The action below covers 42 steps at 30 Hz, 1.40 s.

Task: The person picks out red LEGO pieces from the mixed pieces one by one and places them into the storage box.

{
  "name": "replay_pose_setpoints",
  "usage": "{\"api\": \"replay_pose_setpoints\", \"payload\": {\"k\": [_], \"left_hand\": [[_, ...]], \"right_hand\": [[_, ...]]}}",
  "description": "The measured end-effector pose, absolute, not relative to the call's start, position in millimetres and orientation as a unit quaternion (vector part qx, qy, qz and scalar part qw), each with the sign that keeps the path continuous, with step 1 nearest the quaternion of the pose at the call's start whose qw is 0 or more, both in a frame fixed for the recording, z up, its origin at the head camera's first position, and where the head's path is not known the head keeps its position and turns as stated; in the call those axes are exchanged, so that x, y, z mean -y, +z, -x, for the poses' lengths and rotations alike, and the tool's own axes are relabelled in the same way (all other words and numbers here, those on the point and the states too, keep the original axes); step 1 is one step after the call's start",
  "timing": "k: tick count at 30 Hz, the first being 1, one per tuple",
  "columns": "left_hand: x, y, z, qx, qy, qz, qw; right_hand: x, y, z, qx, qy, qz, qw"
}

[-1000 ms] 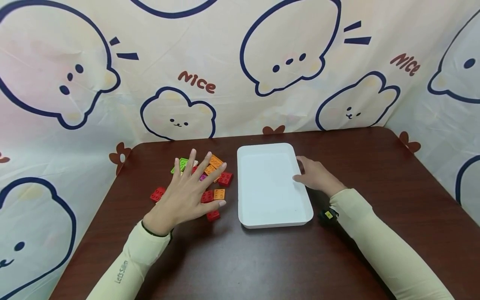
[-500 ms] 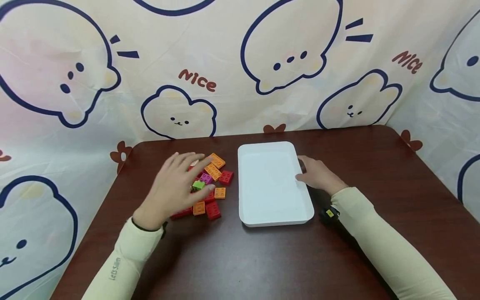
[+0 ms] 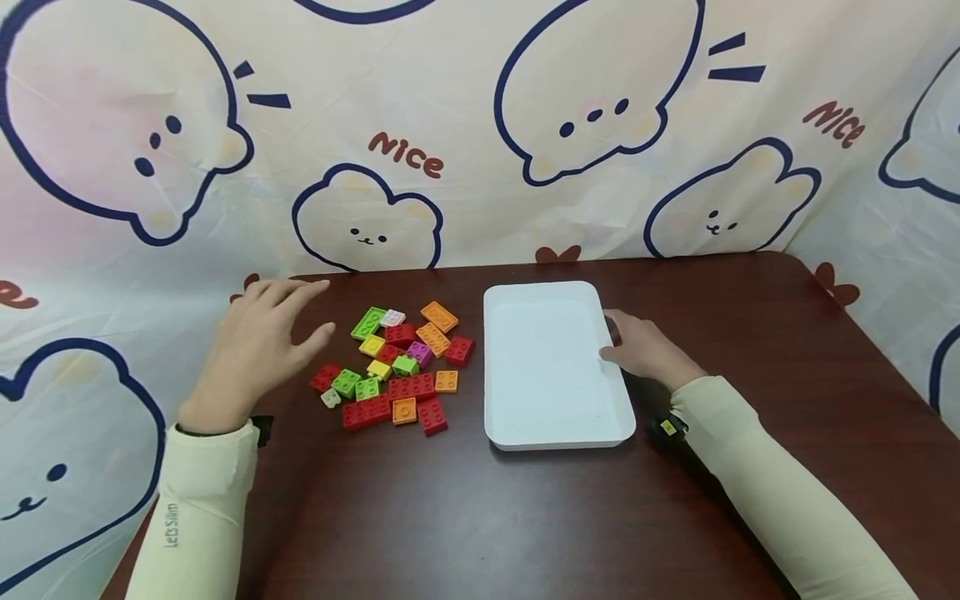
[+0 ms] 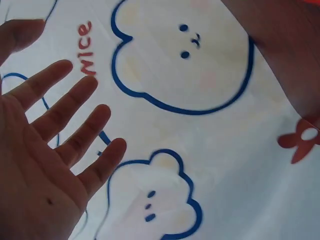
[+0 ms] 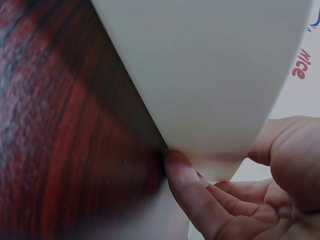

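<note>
One white tray (image 3: 555, 367) sits on the dark table (image 3: 480, 517), its side pinched between the thumb and fingers of the right hand (image 3: 647, 348). Left of that grip, past the tray, lies a loose cluster of red, orange, green, yellow, purple and white bricks (image 3: 412, 386). Beyond them, the left hand (image 3: 251, 350) hovers, fingers spread apart.

"Nice" is written two times in brown-red letters on the wall cloth (image 3: 476, 208) in the head view, and a lone "e" shows at the left edge. The left sleeve (image 3: 197, 512) says "Let's Slim". Each wrist view shows one tipped "Nice" on the cloth.
</note>
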<state>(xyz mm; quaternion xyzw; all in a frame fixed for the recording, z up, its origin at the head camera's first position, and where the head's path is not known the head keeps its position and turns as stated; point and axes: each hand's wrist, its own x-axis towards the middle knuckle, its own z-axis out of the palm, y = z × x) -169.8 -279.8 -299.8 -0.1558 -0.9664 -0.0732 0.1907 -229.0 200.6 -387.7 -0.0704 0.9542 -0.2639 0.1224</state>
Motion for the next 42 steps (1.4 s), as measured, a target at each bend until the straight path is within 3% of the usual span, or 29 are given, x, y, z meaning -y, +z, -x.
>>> {"api": "replay_pose_setpoints", "payload": {"k": [10, 23, 42], "left_hand": [[304.2, -316.5, 190.7, 0.983, -0.093, 0.16, -0.001], [315.9, -346.5, 203.9, 0.971, -0.121, 0.168, -0.115], [322.1, -356.6, 207.3, 0.965, -0.12, 0.189, -0.14]], "right_hand": [[-202.1, -386.1, 226.3, -0.955, -0.263, 0.063, 0.122], [-202.3, -386.6, 227.7, -0.953, -0.27, 0.068, 0.121], [-202.1, -388.6, 227.6, -0.954, -0.266, 0.071, 0.12]]}}
